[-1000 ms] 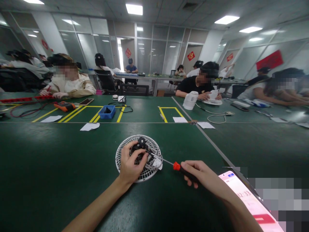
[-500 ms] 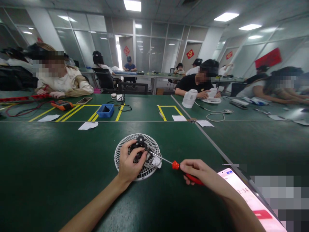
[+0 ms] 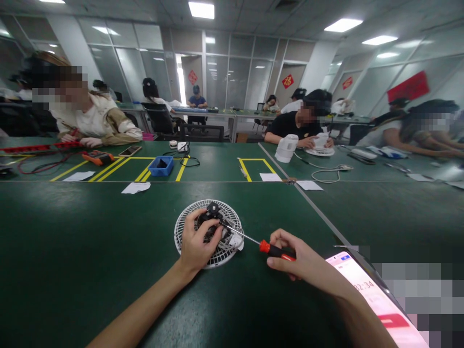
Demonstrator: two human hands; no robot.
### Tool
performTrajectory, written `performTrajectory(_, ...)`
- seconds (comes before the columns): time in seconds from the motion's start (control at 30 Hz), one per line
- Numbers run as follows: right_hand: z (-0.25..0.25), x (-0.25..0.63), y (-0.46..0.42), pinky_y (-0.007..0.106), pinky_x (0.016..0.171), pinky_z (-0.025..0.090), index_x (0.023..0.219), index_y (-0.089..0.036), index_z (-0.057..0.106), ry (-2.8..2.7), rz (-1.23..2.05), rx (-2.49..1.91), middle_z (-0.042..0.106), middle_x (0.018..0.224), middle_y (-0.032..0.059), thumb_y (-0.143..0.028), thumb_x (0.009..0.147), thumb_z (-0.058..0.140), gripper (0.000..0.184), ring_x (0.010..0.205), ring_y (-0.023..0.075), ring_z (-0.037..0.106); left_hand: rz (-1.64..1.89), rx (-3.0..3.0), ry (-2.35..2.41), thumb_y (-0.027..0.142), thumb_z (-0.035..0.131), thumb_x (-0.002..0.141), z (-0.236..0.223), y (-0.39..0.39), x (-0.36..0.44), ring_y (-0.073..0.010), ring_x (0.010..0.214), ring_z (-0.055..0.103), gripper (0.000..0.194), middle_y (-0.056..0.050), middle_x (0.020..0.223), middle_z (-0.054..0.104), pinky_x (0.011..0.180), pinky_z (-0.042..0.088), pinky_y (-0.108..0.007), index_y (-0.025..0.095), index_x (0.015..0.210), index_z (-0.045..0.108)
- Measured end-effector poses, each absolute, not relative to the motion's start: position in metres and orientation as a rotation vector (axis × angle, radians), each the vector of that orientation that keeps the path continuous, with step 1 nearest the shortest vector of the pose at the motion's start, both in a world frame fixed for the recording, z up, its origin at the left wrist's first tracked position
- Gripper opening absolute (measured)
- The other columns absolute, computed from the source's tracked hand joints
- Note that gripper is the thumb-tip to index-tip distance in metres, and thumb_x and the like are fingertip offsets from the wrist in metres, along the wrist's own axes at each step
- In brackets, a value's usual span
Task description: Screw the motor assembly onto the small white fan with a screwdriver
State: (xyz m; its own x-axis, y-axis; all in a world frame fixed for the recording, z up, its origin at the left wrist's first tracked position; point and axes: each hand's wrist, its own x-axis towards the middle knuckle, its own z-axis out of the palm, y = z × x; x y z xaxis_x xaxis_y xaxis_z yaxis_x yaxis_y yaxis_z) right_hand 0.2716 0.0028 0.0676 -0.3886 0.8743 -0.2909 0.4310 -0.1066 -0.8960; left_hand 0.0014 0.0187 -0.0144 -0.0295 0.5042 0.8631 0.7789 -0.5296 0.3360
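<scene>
A round white fan grille (image 3: 181,241) lies on the green table, with a black motor assembly (image 3: 213,210) and grey wiring on top of it. My left hand (image 3: 197,239) is closed around the motor assembly, fingers curled over its near side. From the right, my right hand (image 3: 295,256) holds a screwdriver (image 3: 266,246) with a red and black handle. Its metal shaft slants up to the left, and the tip reaches the assembly beside my left fingertips. Whether the tip sits in a screw is too small to tell.
A lit phone (image 3: 377,295) lies at the right, beside my right forearm. Further back are a blue bin (image 3: 161,166), paper slips (image 3: 136,187), an orange multimeter (image 3: 97,157) and a white fan part (image 3: 286,148) with a cord. Several people sit across the table.
My right hand's fingers have loosened and shifted round the screwdriver handle, with the thumb now lower. The left hand keeps its hold on the motor assembly. The view has turned slightly.
</scene>
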Motion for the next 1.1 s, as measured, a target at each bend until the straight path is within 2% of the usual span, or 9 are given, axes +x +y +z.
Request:
performTrajectory(0.1,0.0674,0.2713,0.0037,0.021,0.046,0.039,0.089,-0.021,0.052,-1.782,1.527,-1.438,0.055,0.082,-0.0029,-0.054,0.076,0.077,0.044,0.053,0.0079,0.051,-1.584,-1.994,-1.365,0.02,0.073,0.084,-0.0146,0.0187,0.0016,-0.0254,0.119,0.056,0.018,-0.01,0.127,0.052,0.102,0.051,-0.043,0.021,0.101,0.07)
performTrajectory(0.27,0.0671,0.2715,0.0052,0.024,0.056,0.037,0.087,-0.016,0.059,-1.777,1.565,-1.377,0.057,0.074,-0.0019,-0.056,0.08,0.073,0.043,0.06,0.0111,0.055,-1.574,-2.016,-1.379,0.022,0.072,0.084,-0.0167,0.0197,0.0017,-0.0258,0.12,0.055,0.018,-0.01,0.128,0.051,0.103,0.05,-0.045,0.021,0.102,0.069)
performTrajectory(0.47,0.0637,0.2701,0.0054,0.024,0.052,0.032,0.082,-0.016,0.061,-1.677,1.709,-1.383,0.058,0.064,-0.0019,-0.065,0.081,0.067,0.049,0.053,0.0114,0.055,-1.554,-2.016,-1.357,0.021,0.071,0.085,-0.0174,0.0204,0.0007,-0.026,0.121,0.054,0.023,-0.01,0.129,0.051,0.103,0.05,-0.046,0.021,0.108,0.067)
performTrajectory(0.6,0.0615,0.2688,0.0043,0.024,0.051,0.035,0.075,-0.017,0.058,-1.635,1.745,-1.377,0.06,0.062,-0.0014,-0.066,0.08,0.068,0.05,0.05,0.011,0.055,-1.531,-2.032,-1.34,0.02,0.07,0.086,-0.0159,0.02,0.0006,-0.0257,0.121,0.054,0.02,-0.009,0.129,0.05,0.104,0.05,-0.046,0.023,0.106,0.068)
performTrajectory(0.83,0.0594,0.2694,0.0052,0.023,0.048,0.038,0.074,-0.016,0.058,-1.642,1.766,-1.329,0.063,0.061,0.0008,-0.065,0.085,0.062,0.051,0.047,0.0099,0.055,-1.484,-2.05,-1.315,0.019,0.069,0.087,-0.017,0.0197,-0.0006,-0.0259,0.121,0.053,0.022,-0.009,0.13,0.049,0.104,0.05,-0.048,0.025,0.108,0.069)
performTrajectory(0.9,0.0591,0.2704,0.0059,0.022,0.046,0.039,0.083,-0.015,0.061,-1.652,1.775,-1.317,0.065,0.066,0.0014,-0.065,0.086,0.061,0.05,0.046,0.0092,0.055,-1.481,-2.058,-1.313,0.019,0.068,0.087,-0.0174,0.0202,-0.0009,-0.0258,0.122,0.053,0.022,-0.009,0.13,0.049,0.104,0.049,-0.047,0.025,0.109,0.069)
performTrajectory(1.0,0.0599,0.2713,0.0058,0.022,0.044,0.039,0.107,-0.018,0.06,-1.663,1.699,-1.309,0.065,0.081,-0.0006,-0.06,0.082,0.071,0.051,0.046,0.0076,0.054,-1.494,-2.055,-1.325,0.02,0.068,0.087,-0.0172,0.0209,-0.0004,-0.0254,0.122,0.053,0.021,-0.009,0.13,0.049,0.104,0.049,-0.047,0.025,0.108,0.069)
performTrajectory(1.03,0.0602,0.2713,0.0056,0.021,0.044,0.04,0.11,-0.02,0.059,-1.672,1.663,-1.311,0.063,0.085,-0.0015,-0.058,0.078,0.076,0.052,0.047,0.007,0.054,-1.501,-2.05,-1.331,0.02,0.068,0.087,-0.0169,0.0209,0.0,-0.0254,0.122,0.053,0.02,-0.009,0.129,0.05,0.105,0.049,-0.047,0.024,0.107,0.069)
performTrajectory(1.1,0.0603,0.2711,0.0055,0.021,0.043,0.039,0.103,-0.02,0.059,-1.693,1.614,-1.329,0.061,0.086,-0.0024,-0.053,0.073,0.083,0.051,0.048,0.0065,0.055,-1.519,-2.04,-1.348,0.021,0.068,0.087,-0.0164,0.0206,0.0009,-0.0253,0.121,0.054,0.016,-0.009,0.128,0.051,0.105,0.049,-0.046,0.022,0.103,0.068)
